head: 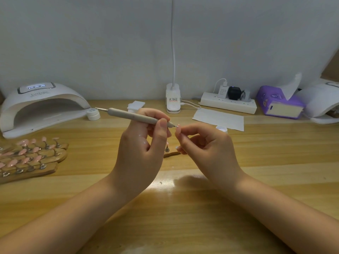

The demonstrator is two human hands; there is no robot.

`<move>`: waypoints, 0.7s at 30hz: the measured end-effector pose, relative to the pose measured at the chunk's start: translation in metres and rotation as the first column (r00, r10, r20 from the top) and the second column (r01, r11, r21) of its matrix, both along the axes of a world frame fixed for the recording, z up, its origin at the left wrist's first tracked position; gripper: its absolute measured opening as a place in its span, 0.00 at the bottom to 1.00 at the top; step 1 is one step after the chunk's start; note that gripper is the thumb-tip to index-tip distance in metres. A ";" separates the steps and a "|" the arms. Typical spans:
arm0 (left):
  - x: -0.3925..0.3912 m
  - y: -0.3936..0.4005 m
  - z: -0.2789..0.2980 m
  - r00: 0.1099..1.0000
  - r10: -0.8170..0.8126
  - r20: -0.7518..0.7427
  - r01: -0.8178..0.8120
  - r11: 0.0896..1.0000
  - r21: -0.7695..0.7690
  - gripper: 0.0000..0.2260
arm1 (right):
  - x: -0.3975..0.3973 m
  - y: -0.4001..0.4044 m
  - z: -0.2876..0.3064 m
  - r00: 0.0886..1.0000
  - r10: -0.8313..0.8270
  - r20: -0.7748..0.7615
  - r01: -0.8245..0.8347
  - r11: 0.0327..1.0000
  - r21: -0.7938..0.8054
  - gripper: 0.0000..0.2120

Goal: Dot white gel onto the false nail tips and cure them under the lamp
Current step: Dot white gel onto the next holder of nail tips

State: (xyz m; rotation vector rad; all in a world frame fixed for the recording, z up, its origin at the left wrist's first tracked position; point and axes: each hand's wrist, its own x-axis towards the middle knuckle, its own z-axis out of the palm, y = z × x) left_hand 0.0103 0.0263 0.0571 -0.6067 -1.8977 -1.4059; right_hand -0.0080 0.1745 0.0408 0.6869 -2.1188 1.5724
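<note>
Your left hand [141, 143] grips a grey dotting pen [139, 117] with thumb and curled fingers, its fine tip pointing right. Your right hand [205, 143] meets it, fingertips pinching something small at the pen's tip (too small to identify). The two hands hover close together above the wooden table [183, 208]. Below them one nail stand [167, 149] sits on a wooden strip. At far left, rows of pink false nail tips [27, 154] stand on holders, in front of the white curing lamp [42, 107]. A small white gel pot [93, 113] rests beside the lamp.
</note>
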 end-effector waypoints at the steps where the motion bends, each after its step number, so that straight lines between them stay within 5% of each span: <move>1: 0.000 0.000 0.000 1.000 0.000 -0.004 0.000 1.000 -0.001 0.03 | 0.000 0.000 0.000 1.000 0.000 0.000 0.000 1.000 0.003 0.05; 21: -0.001 0.000 -0.002 0.999 0.042 -0.018 -0.043 0.998 -0.045 0.04 | -0.001 0.001 -0.002 1.000 -0.012 -0.016 0.012 1.000 0.013 0.05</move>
